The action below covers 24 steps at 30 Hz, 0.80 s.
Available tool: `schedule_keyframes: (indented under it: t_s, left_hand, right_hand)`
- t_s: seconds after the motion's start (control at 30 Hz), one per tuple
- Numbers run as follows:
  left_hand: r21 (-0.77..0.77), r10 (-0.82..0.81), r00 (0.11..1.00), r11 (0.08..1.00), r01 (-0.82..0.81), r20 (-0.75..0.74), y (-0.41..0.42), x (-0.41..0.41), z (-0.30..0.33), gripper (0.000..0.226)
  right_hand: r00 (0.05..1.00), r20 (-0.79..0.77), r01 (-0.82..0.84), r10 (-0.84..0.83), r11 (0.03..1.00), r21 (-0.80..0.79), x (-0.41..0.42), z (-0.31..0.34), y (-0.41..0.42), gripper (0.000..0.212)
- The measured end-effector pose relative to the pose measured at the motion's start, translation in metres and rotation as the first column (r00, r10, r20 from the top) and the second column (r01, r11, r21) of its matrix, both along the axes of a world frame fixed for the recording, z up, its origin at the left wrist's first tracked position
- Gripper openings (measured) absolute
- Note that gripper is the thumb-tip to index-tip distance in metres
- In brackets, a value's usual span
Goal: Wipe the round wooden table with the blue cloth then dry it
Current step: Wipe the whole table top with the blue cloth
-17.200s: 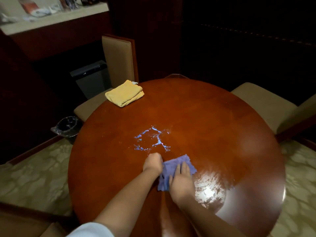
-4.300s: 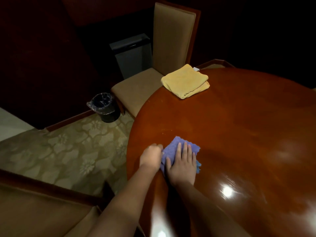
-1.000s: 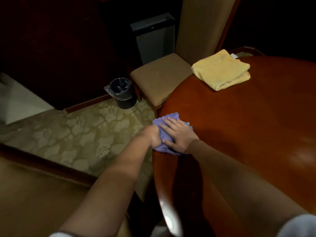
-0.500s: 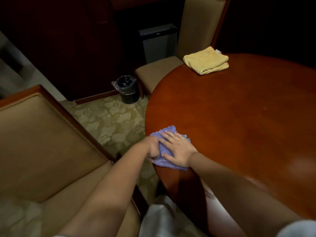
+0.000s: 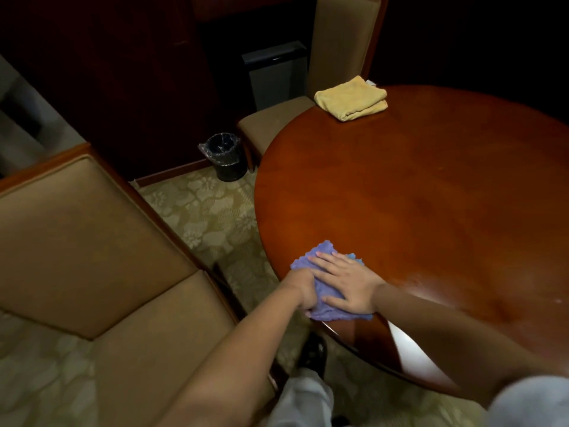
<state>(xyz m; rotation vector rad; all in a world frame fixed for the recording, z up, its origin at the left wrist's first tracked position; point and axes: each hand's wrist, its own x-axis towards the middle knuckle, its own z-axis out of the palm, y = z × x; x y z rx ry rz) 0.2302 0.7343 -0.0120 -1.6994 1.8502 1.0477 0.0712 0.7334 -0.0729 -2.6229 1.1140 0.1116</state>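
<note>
Counted: two cloths, two upholstered chairs, one bin, one round desk. Blue cloth (image 5: 320,291) lay bunched and crumpled at the near left rim of the round wooden desk (image 5: 431,211), its lower edge drooping slightly over that rim. Right grip (image 5: 348,283) lay flat on top of it, fingers straight and spread, pressing down. Left grip (image 5: 303,289) sat just left of the right one, touching it, fingers curled around the cloth's left edge at the desk rim. Folded yellow cloth (image 5: 352,98) rested well beyond both grips, at the far edge of the desk, untouched. Near chair (image 5: 92,257) stood left of the left grip; far chair (image 5: 338,50) stood behind the yellow cloth. Bin (image 5: 226,157), lined with clear plastic, sat on the patterned carpet (image 5: 215,211) beyond the left grip. Compared with half a second before: same two-grip hold on the blue cloth, moved only slightly along the rim. Desk surface looked glossy, with a pale sheen right of the right grip.
</note>
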Motion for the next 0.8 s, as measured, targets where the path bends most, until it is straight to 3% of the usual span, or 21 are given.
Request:
schedule_keyframes:
  t_s: [0.07, 0.2, 0.27, 0.4, 0.53, 0.6, 0.7, 0.8]
  left_hand:
    - [0.078, -0.02, 0.999, 0.997, 0.022, -0.025, 0.008, -0.011, 0.001, 0.002]
    - [0.176, -0.027, 0.996, 0.984, 0.04, -0.08, 0.02, -0.027, 0.001, 0.021]
    - [0.137, -0.007, 0.997, 0.99, 0.018, -0.082, 0.021, -0.026, 0.002, 0.016]
    - [-0.087, 0.039, 0.996, 0.995, -0.046, -0.084, 0.02, -0.01, 0.003, 0.022]
    - [-0.165, 0.086, 0.994, 0.982, -0.097, -0.07, 0.016, -0.001, 0.003, 0.024]
    - [-0.177, 0.117, 0.991, 0.976, -0.127, -0.066, 0.012, -0.002, 0.005, 0.01]
    - [-0.185, 0.14, 0.988, 0.971, -0.15, -0.063, 0.008, -0.001, 0.003, 0.019]
    - [-0.222, 0.184, 0.98, 0.955, -0.196, -0.071, 0.006, 0.003, 0.0, 0.018]
  right_hand:
    - [1.0, -0.008, 0.003, -0.003, 0.999, 0.035, -0.011, 0.004, 0.013, 0.08]
    - [0.999, -0.033, -0.035, 0.036, 0.999, 0.025, -0.03, 0.004, 0.029, 0.078]
    - [0.998, -0.053, -0.038, 0.038, 0.999, 0.012, -0.033, 0.006, 0.032, 0.078]
    - [0.999, -0.041, -0.023, 0.022, 0.999, -0.023, -0.032, 0.006, 0.036, 0.081]
    - [0.977, 0.075, 0.199, -0.199, 0.98, 0.011, -0.016, 0.006, 0.055, 0.083]
    - [0.915, 0.126, 0.378, -0.383, 0.924, 0.062, 0.003, 0.006, 0.064, 0.078]
    - [0.688, 0.171, 0.703, -0.705, 0.706, 0.083, 0.039, 0.006, 0.073, 0.064]
    - [0.501, 0.167, 0.839, -0.849, 0.524, 0.144, 0.068, 0.003, 0.068, 0.059]
